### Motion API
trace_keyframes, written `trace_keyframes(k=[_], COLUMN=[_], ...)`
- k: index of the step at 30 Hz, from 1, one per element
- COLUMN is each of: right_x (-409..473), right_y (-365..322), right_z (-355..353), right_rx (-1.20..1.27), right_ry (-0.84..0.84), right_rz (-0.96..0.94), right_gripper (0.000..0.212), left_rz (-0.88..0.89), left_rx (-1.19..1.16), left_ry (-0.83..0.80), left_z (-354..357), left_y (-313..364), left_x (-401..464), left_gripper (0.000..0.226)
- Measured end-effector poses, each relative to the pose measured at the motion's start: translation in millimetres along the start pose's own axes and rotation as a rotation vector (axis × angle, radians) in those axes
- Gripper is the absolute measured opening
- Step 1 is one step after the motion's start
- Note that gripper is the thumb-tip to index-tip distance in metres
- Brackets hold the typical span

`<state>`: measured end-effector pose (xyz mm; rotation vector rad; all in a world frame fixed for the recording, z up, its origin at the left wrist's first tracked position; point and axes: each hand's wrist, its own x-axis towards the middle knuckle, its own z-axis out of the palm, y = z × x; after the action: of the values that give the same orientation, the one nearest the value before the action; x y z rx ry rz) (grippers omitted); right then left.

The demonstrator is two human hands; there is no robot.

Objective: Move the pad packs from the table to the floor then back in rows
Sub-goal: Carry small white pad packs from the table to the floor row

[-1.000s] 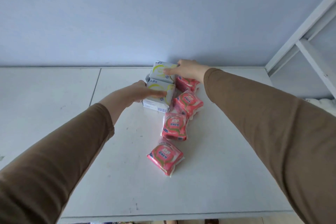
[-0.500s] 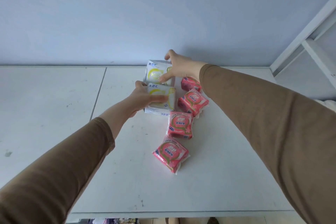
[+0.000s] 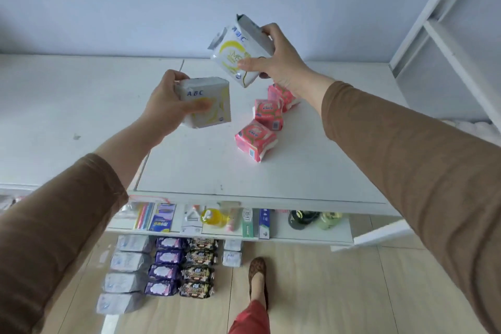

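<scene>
We record the left hand [image 3: 165, 111] in a closed grip round a white-and-yellow plastic pad pack [image 3: 208, 103], and the right hand [image 3: 279, 59] pinching a second white-and-yellow pad pack [image 3: 235, 51]; both are held above the white counter [image 3: 203, 165], where three pink pad packs [image 3: 267, 114] lie.

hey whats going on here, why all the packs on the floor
A person is clearing pad packs off a white table and laying them out in rows on the floor. Right now each hand holds one white and yellow pack in the air: the left hand grips one pack, the right hand grips another. Pink packs are still on the table. On the floor, rows of grey, purple and dark packs already lie by the table's edge.
</scene>
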<state>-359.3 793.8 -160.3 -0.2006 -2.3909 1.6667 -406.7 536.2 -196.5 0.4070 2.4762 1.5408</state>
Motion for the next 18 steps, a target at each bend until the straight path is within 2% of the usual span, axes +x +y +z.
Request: trace_keyframes(k=[2, 5, 10, 14, 18], right_x=[-48.6, -118.1, -213.7, -268.5, -317.2], right_y=[-7.4, -7.9, 11.9, 40.2, 80.9], right_z=[5.8, 19.3, 46.1, 78.2, 117.9], right_rx=[0.049, -0.014, -0.055, -0.144, -0.103], right_ry=[-0.013, -0.088, -0.247, -0.250, -0.242], right_rz=[0.022, 0.073, 0.180, 0.298, 0.418], right_gripper=[0.068, 0.069, 0.074, 0.072, 0.066], left_rz=[-0.005, -0.024, -0.045, -0.053, -0.003], left_rx=[0.023, 0.146, 0.326, 0.408, 0.535], left_ry=[-0.003, -0.030, -0.169, -0.336, -0.455], left_z=[-13.4, -30.6, -52.8, -61.4, -58.2], left_y=[-5.0, -22.5, -70.5, -117.9, -179.8], left_x=[-41.8, -100.3, -168.4, -198.1, -223.0], left_gripper=[0.064, 0.068, 0.082, 0.076, 0.075])
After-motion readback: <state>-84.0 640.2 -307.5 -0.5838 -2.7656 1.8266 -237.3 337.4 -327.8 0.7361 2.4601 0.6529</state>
